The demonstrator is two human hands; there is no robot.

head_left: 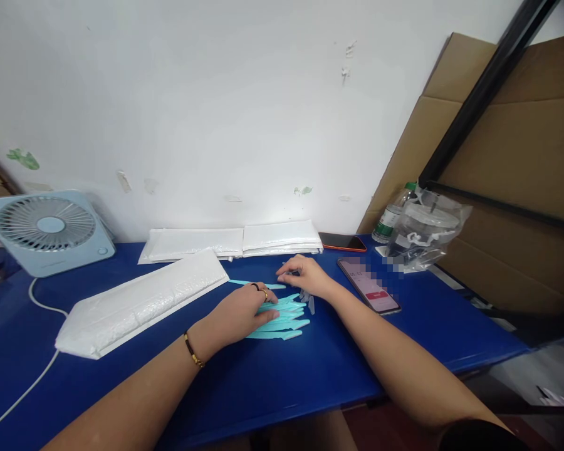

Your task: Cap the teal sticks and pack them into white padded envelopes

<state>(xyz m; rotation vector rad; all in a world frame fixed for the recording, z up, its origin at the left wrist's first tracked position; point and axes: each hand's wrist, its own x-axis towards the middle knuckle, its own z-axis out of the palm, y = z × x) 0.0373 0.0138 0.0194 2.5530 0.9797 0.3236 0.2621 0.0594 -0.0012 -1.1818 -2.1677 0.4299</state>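
Observation:
Several slim turquoise plastic sticks [282, 324] with narrowed ends, shaped like eyebrow razors, lie in a pile on the blue table. My left hand [239, 311] rests over this pile, fingers stretched across it and thumb apart. Just beyond its fingertips, one separate turquoise stick [273, 286] lies on the table. My right hand [308, 275] is above the far side of the pile, thumb and fingertips drawn together in a pinch. Whatever is between them is too small to make out. Small translucent pieces [310, 304] lie below my right hand.
A padded white bag [141, 304] lies at the left, with more white packets [282, 238] along the wall. A blue fan [51, 228] and its cable stand far left. To the right are two phones [373, 288], a bottle [390, 216] and a bagged cup [425, 228].

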